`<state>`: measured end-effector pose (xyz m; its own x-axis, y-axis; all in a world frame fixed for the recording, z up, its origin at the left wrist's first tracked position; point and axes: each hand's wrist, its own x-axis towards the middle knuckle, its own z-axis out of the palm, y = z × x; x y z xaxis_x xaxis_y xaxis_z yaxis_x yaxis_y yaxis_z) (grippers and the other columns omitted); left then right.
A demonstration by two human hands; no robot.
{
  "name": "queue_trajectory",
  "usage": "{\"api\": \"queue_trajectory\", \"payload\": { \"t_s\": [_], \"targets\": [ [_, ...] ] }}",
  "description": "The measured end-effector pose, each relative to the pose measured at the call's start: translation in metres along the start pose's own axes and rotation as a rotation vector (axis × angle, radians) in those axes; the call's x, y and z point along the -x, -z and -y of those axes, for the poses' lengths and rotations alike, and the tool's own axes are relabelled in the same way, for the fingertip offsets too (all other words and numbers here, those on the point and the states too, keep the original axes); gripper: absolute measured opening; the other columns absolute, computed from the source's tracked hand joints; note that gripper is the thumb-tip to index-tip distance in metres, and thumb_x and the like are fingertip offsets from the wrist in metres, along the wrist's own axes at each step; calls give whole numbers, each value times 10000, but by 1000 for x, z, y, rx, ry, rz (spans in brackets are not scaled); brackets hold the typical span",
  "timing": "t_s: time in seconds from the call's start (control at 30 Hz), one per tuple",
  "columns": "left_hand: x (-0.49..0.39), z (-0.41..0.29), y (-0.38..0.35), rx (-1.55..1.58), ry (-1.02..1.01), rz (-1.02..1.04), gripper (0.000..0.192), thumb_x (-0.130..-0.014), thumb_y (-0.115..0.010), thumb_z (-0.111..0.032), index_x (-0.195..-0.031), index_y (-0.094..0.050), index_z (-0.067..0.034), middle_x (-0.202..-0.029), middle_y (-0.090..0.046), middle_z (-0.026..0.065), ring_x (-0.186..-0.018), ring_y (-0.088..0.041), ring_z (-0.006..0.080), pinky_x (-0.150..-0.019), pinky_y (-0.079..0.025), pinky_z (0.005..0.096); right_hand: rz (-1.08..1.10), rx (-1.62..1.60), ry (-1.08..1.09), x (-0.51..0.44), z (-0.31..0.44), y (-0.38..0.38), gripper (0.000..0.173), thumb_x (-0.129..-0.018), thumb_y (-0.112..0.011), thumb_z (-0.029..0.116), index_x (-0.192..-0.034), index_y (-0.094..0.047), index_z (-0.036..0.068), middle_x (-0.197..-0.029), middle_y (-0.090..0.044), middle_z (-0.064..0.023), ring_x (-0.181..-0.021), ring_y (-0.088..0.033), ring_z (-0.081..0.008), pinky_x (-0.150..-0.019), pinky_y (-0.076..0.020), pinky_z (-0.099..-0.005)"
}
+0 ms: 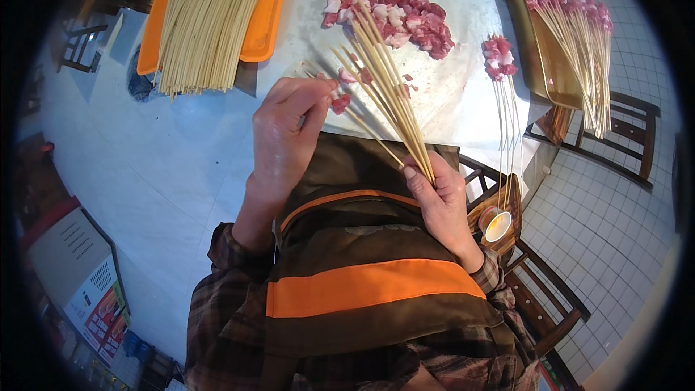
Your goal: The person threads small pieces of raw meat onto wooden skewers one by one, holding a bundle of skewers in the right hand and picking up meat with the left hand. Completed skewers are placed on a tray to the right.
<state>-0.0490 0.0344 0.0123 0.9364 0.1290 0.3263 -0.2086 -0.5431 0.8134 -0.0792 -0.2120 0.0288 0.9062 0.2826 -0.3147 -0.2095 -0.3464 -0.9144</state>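
Note:
A bundle of thin wooden skewers is in my right hand, with their points fanned upward. One skewer stands apart from the bundle and slants toward my left hand. A piece of raw meat sits on its upper part, just beside my left fingertips. Thumb and forefinger of that hand are pinched on meat at the skewer's tip, partly hidden by the fingers. Beyond both hands lies a pile of cubed red and pale raw meat on a white work surface, with a few loose bits nearer me.
Many bare skewers lie on an orange tray at upper left. Several loaded skewers rest at the surface's right edge. More loaded skewers overhang a metal tray. A paper cup and wooden chairs are at right.

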Motion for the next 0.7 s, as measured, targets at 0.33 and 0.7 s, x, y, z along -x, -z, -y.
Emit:
{"api": "queue_trajectory", "payload": {
  "t_s": [0.33,0.7],
  "targets": [
    [-2,-17,-16,48,-56,38,232,-863,-721,13,-1087,-709,-44,-1075,-704,111,-983,-646,291,-848,-529,372,-177,-60,-97,43,3,74,143,-992,-620,39,-1091,-692,-35,-836,-600,31,-737,-490,-29,-632,-390,-193],
    [-22,-26,-55,-165,-178,195,248,-870,-651,-11,-1110,-710,-23,-1003,-707,108,-1014,-624,299,-868,-507,394,-166,-19,-137,51,-5,98,118,-994,-617,43,-1067,-679,-27,-861,-615,28,-775,-496,-42,-677,-410,-205]
  ]
}}
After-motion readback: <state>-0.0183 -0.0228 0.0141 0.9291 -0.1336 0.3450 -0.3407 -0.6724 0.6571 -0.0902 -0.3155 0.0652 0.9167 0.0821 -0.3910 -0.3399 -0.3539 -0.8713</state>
